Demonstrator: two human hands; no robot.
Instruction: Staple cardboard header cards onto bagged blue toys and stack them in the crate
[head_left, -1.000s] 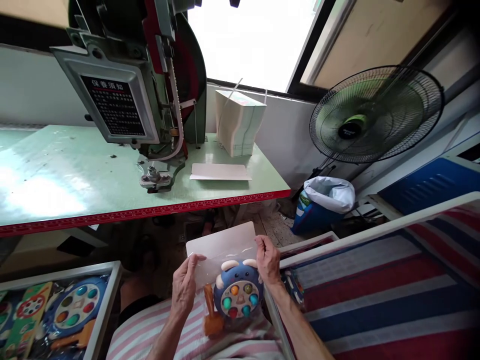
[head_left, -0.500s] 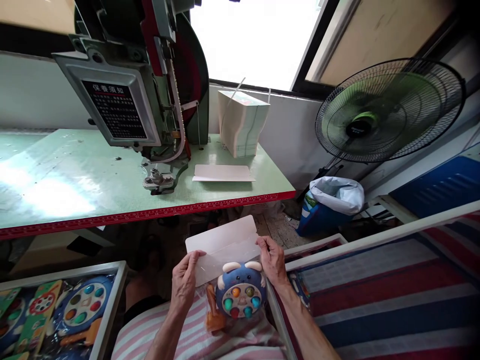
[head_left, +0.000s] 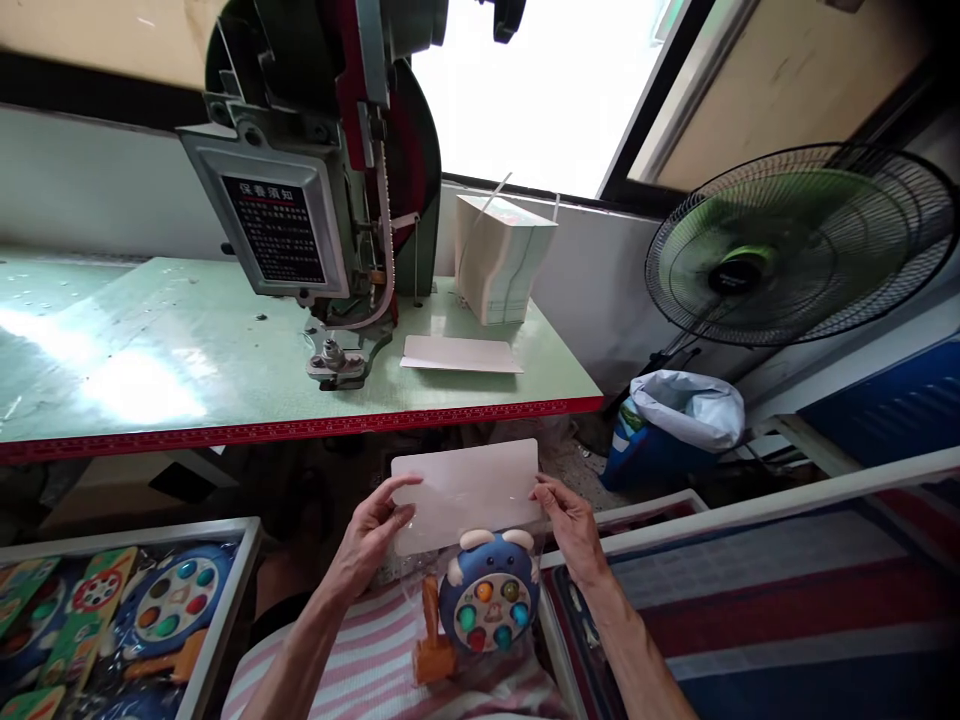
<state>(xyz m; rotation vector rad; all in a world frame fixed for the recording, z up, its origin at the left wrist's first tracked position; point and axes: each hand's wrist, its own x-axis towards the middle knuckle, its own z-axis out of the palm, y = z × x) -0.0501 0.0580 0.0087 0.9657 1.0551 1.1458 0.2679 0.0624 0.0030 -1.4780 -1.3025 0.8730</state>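
A pale folded card (head_left: pixel 465 470) lies over the top of a clear plastic bag (head_left: pixel 420 570). Inside the bag are a round blue animal-shaped toy (head_left: pixel 491 600) with coloured knobs and an orange toy hammer (head_left: pixel 433 650), resting against the striped cloth on my lap. My right hand (head_left: pixel 574 525) pinches the right edge of the card and bag between thumb and fingers. At the left edge, my left hand (head_left: pixel 375 535) touches the card, thumb and forefinger spread apart.
A stapling machine (head_left: pixel 337 200) stands on the green table (head_left: pixel 247 370). Another folded card (head_left: pixel 461 353) and a strapped stack of cards (head_left: pixel 506 260) are beside it. Bagged toys fill a crate (head_left: pixel 247 560) at left. A fan (head_left: pixel 795 245) and lined bin (head_left: pixel 675 430) stand right.
My left thumb and forefinger have parted from their pinch. The card now sits more level and its front lies flatter over the bag top. The view has shifted slightly left.
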